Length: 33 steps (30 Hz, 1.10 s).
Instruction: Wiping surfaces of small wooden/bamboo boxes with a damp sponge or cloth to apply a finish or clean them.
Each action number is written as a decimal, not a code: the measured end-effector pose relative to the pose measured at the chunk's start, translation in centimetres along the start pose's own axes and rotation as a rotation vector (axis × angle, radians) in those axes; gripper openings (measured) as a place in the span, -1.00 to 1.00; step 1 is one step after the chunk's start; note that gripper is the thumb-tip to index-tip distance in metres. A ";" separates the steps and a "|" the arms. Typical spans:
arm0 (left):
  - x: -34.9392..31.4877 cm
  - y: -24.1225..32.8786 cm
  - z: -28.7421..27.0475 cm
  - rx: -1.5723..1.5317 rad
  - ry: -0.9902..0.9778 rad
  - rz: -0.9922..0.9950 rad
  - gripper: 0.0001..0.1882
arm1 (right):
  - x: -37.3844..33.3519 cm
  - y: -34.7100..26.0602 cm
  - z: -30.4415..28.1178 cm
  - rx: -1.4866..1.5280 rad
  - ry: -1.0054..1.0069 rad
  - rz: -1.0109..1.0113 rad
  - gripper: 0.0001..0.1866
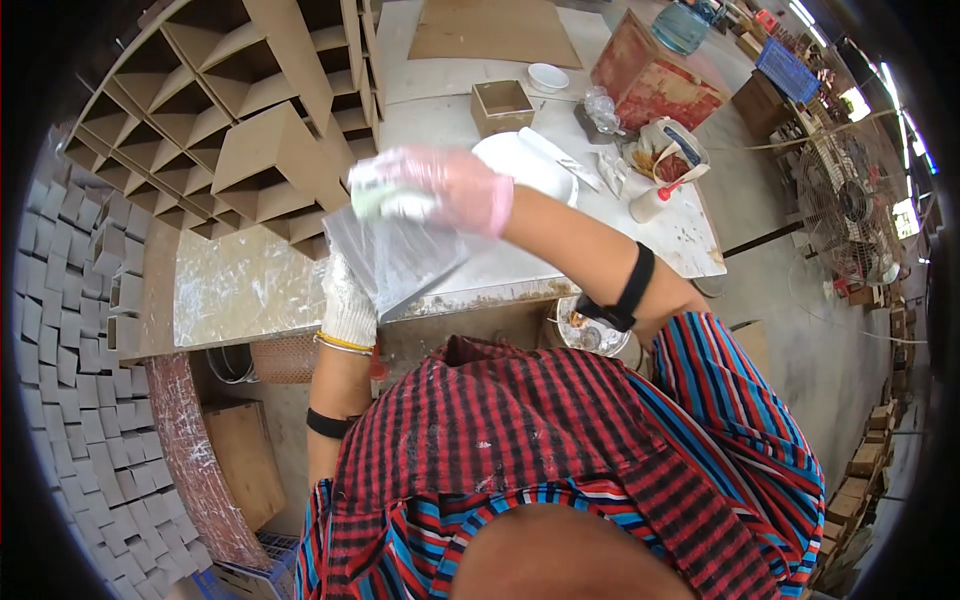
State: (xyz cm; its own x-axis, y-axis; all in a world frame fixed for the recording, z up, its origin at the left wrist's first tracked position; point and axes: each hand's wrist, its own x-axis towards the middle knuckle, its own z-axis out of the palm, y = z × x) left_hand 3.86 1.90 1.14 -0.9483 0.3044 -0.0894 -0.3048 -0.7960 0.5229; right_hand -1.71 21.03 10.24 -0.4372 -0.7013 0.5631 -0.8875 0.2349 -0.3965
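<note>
My left hand (349, 308), in a white knit glove, holds up a grey box (405, 265) from its lower left side; the fingers are mostly hidden behind it. White smears streak the box's square face. My right hand (455, 188), in a thin glove with a pink cuff, is blurred by motion over the upper part of the box. Closed in its fingers is a pale green and white pad (385, 200), perhaps a sponge or cloth, against or just over the face. Just beyond lies a white plate or shallow dish (560, 178) with a flat white strip across it.
Brown cardboard boxes (265, 165) stack on the left of the worktable (235, 290). On it stand a small open box (503, 106), a white bowl (548, 77), a red-tipped bottle (650, 204) and a red box (655, 75). Grey boxes (90, 400) pile at far left; a fan (850, 205) stands right.
</note>
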 end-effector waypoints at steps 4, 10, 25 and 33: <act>-1.1 -1.3 2.3 0.134 0.390 -0.016 -0.56 | 0.8 3.7 -0.6 0.090 0.172 0.097 -0.62; 0.0 -0.4 -6.9 0.816 -0.027 0.211 -0.58 | 0.1 -4.1 1.8 0.100 -0.111 -0.050 -0.68; -2.6 -0.8 -3.7 0.134 0.176 -0.039 -0.51 | 1.8 -2.8 1.2 0.265 -0.009 0.115 -0.58; -6.9 2.0 -2.1 1.264 0.007 0.178 -0.59 | 2.1 -0.2 -0.2 0.399 0.260 0.584 -0.63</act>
State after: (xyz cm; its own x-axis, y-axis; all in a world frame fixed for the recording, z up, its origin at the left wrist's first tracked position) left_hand 9.57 -2.91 0.98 -0.9689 0.2396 0.0619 0.1177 0.2262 0.9669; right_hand -2.52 19.67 11.63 -0.8849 -0.3442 0.3138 -0.4018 0.2235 -0.8880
